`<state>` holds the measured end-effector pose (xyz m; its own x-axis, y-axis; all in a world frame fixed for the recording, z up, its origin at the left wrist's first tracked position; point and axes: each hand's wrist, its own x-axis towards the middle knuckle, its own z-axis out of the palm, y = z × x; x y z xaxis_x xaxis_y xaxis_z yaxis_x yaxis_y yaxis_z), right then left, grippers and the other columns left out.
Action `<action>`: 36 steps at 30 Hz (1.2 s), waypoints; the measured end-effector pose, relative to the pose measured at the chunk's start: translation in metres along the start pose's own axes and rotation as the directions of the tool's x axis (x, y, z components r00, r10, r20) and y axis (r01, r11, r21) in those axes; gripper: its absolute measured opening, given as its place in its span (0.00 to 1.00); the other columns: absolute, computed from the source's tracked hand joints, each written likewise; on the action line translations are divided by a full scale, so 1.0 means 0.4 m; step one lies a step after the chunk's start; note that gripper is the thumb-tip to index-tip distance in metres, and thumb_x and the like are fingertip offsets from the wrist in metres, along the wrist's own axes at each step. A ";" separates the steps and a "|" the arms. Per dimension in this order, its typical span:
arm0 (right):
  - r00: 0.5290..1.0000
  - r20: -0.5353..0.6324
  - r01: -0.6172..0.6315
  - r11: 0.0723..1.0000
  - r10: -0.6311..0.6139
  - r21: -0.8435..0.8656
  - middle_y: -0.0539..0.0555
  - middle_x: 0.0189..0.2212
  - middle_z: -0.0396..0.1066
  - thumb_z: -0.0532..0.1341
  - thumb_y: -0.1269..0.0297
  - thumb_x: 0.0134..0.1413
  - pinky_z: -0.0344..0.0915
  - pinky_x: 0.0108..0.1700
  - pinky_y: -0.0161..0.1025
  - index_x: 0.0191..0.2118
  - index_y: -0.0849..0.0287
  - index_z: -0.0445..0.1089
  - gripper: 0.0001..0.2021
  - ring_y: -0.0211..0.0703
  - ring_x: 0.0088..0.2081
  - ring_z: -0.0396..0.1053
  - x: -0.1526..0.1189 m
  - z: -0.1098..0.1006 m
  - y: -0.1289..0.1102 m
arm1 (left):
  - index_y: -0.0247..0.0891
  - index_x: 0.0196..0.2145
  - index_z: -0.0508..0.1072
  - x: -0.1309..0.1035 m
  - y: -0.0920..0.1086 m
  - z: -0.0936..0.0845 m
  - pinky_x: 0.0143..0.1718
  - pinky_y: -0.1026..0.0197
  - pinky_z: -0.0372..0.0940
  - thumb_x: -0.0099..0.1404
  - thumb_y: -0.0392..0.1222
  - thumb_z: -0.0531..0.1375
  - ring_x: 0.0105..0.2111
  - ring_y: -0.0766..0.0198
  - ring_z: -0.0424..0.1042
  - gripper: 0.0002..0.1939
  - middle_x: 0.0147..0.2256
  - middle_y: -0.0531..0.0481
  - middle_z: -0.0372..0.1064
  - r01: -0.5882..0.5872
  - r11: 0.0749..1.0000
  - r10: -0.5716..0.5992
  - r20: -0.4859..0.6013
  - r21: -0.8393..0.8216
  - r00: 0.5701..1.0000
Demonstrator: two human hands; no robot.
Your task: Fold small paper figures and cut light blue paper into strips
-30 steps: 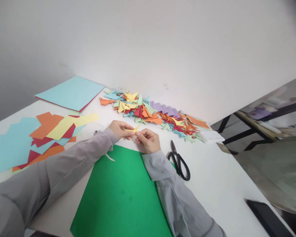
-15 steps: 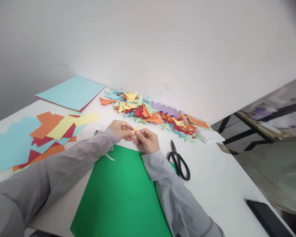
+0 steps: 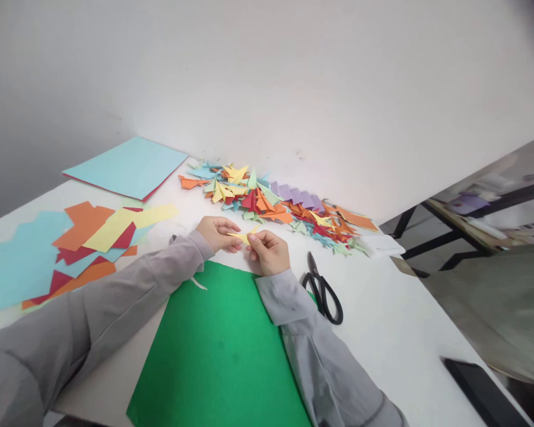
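Above the far end of a green sheet (image 3: 218, 350), both hands meet around a small folded yellow paper (image 3: 239, 238), perhaps a paper plane; its full shape is partly covered by fingers. My left hand (image 3: 216, 233) pinches its left side between thumb and fingers. On the other side, my right hand (image 3: 270, 254) has its thumb pressed on the paper. Just beyond the hands lies a long pile of small folded paper planes (image 3: 267, 204) in yellow, orange, red, blue and green.
Black-handled scissors (image 3: 323, 290) lie right of my right forearm. Loose coloured paper pieces (image 3: 84, 228) overlap at the left, with a stack of light blue sheets (image 3: 131, 166) behind. A black phone-like object (image 3: 483, 391) is at the right edge. A wall (image 3: 267, 83) backs the table.
The yellow paper has turned and more of it shows between the fingers. My right hand has shifted slightly, its thumb now flat on the paper. My left hand has barely moved.
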<state>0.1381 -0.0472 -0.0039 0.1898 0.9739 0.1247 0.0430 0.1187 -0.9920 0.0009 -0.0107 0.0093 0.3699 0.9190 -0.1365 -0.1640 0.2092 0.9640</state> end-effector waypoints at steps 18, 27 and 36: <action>0.999 0.020 -0.053 0.990 0.051 0.133 0.46 0.13 0.66 0.66 0.53 0.33 0.52 0.14 0.29 0.19 0.60 0.65 0.16 0.28 0.11 0.56 0.015 -0.006 0.015 | 0.28 0.28 0.69 -0.001 0.010 0.001 0.24 0.62 0.70 0.53 0.31 0.61 0.21 0.61 0.73 0.04 0.18 0.46 0.71 0.082 0.993 -0.079 0.036 -0.081 0.996; 0.999 0.023 -0.029 0.994 0.026 0.102 0.46 0.12 0.65 0.65 0.52 0.36 0.53 0.14 0.29 0.20 0.60 0.66 0.15 0.29 0.11 0.56 0.018 -0.010 0.026 | 0.27 0.45 0.63 -0.005 0.014 0.003 0.26 0.62 0.70 0.62 0.34 0.53 0.24 0.60 0.74 0.14 0.20 0.46 0.72 0.105 0.987 -0.100 0.049 -0.123 0.994; 0.999 0.019 -0.032 0.990 0.030 0.137 0.45 0.13 0.66 0.66 0.54 0.35 0.53 0.14 0.29 0.20 0.60 0.66 0.14 0.28 0.11 0.56 0.014 -0.006 0.016 | 0.27 0.38 0.66 0.003 0.014 0.001 0.22 0.61 0.69 0.56 0.36 0.59 0.22 0.60 0.73 0.12 0.23 0.46 0.71 0.060 0.986 -0.056 0.029 -0.159 0.998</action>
<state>0.1418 -0.0416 -0.0096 0.1720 0.9805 0.0948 -0.0975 0.1127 -0.9888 0.0008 -0.0086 0.0148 0.4048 0.8958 -0.1834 -0.2846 0.3140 0.9058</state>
